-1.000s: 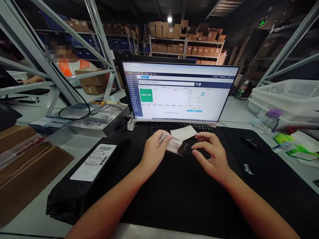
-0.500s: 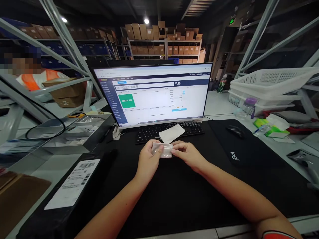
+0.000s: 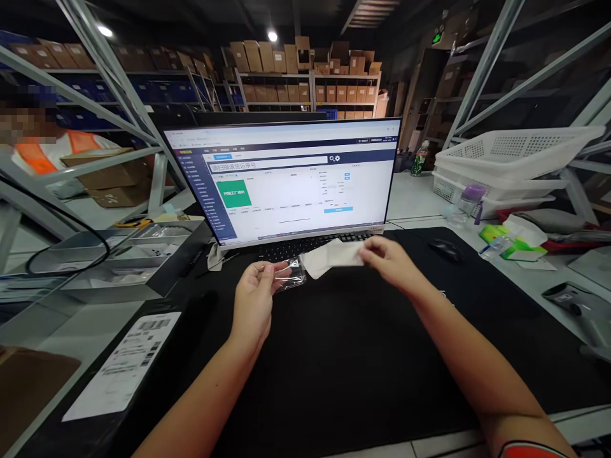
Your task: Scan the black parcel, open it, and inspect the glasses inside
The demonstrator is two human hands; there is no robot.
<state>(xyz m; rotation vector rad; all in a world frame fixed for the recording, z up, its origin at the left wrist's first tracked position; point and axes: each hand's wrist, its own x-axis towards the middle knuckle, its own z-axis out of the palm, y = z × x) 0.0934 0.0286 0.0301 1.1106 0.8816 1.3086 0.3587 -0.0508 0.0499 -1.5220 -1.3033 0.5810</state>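
Note:
Between thumb and fingers, my left hand [image 3: 255, 289] pinches a small clear plastic bag [image 3: 294, 275]. My right hand [image 3: 389, 257], closed on the right end of a pale folded paper-like piece [image 3: 346, 253], holds it apart from the bag's right side. Another white paper-like piece [image 3: 318, 262] lies against the front of the black keyboard [image 3: 296, 247], partly behind the held one. Below both hands spreads a black desk mat [image 3: 315, 362].
A monitor [image 3: 286, 184] stands behind the keyboard. On the left are a grey divided tray [image 3: 157, 280] and a black labelled parcel [image 3: 48, 416]. To the right sit a mouse [image 3: 446, 249], white baskets [image 3: 510, 156] and a scanner [image 3: 570, 299]. A co-worker [image 3: 45, 152] is at far left.
The pale piece has come out of the clear bag. My right hand has moved right with it, while my left hand has shifted left with the bag. The view has turned slightly.

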